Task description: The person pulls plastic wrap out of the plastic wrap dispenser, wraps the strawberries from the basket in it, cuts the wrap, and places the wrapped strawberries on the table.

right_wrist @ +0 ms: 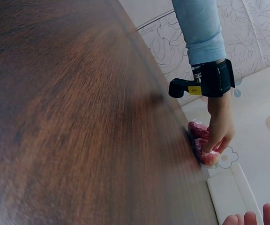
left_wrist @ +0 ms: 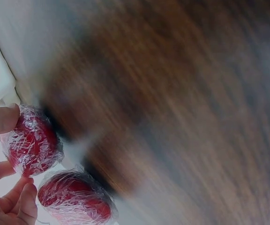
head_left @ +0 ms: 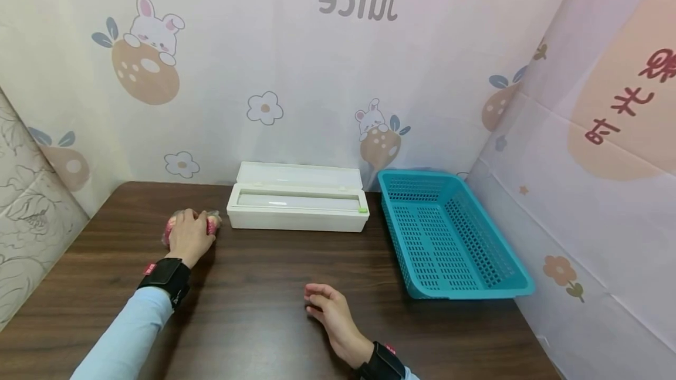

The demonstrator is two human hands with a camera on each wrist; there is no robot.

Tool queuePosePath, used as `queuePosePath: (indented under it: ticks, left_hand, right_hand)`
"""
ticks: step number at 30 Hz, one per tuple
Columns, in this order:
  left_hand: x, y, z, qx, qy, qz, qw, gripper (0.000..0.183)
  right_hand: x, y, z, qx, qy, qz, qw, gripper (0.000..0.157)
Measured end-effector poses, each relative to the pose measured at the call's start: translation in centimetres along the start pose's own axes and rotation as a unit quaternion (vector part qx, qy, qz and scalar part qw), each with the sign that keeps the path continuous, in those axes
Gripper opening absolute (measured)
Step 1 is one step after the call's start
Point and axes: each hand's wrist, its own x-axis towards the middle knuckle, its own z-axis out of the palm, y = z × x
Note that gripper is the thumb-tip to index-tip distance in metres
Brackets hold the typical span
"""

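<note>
At the table's far left, my left hand [head_left: 189, 238] pinches a red apple [left_wrist: 31, 145] wrapped in crinkled clear film, its thumb on one side and fingers on the other. Right beside it lies a second film-wrapped red apple [left_wrist: 76, 198]. From the right wrist view, both show under the left hand [right_wrist: 221, 123]: the held apple [right_wrist: 206, 152] and the other apple [right_wrist: 198, 127]. My right hand [head_left: 335, 322] is over the table's front middle, fingers loosely bent, holding nothing. A white cling film dispenser [head_left: 297, 219] with its lid raised stands right of the apples.
A blue perforated plastic basket [head_left: 520, 287] sits at the table's right side. The dispenser carries a small green slider [head_left: 362, 210] at its right end. Printed cloth [head_left: 317, 63] hangs behind the dark wooden table [head_left: 253, 304] and along both sides.
</note>
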Motion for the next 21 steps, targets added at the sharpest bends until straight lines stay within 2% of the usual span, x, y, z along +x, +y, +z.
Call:
queuePosePath:
  ticks: [5,9,13,15,16,18,20,21]
  left_hand:
    - [-0.2,0.1,0.0,-0.009,-0.009,-0.003,0.9999,0.065]
    - [-0.5,0.2,0.0,-0.027,0.004,0.009,0.9996,0.064]
    - [-1.2,0.6,-0.5,-0.044,0.032,0.037,0.9978,0.059]
    - [-1.6,1.2,-1.1,-0.051,0.051,0.063,0.9954,0.053]
    - [-1.8,1.7,-1.5,-0.053,0.064,0.079,0.9934,0.049]
    - [-2.1,2.7,-2.6,-0.056,0.091,0.115,0.9876,0.041]
    - [-1.9,4.0,-4.0,-0.057,0.114,0.150,0.9805,0.035]
    - [-1.6,4.7,-4.8,-0.054,0.124,0.169,0.9763,0.034]
  right_hand:
    - [-0.1,0.3,0.0,-0.001,-0.004,-0.001,1.000,0.032]
    - [-0.1,0.2,-0.6,-0.021,-0.005,-0.013,1.000,0.031]
    - [0.1,-0.9,-1.7,-0.075,-0.016,-0.041,0.996,0.032]
    - [0.1,-2.0,-2.4,-0.124,-0.025,-0.060,0.990,0.031]
    - [0.0,-2.8,-2.7,-0.158,-0.030,-0.078,0.984,0.029]
    - [-0.3,-4.7,-3.2,-0.236,-0.039,-0.138,0.961,0.024]
    - [-0.3,-7.2,-3.5,-0.312,-0.035,-0.215,0.925,0.019]
    - [-0.1,-8.7,-3.5,-0.348,-0.027,-0.259,0.901,0.018]
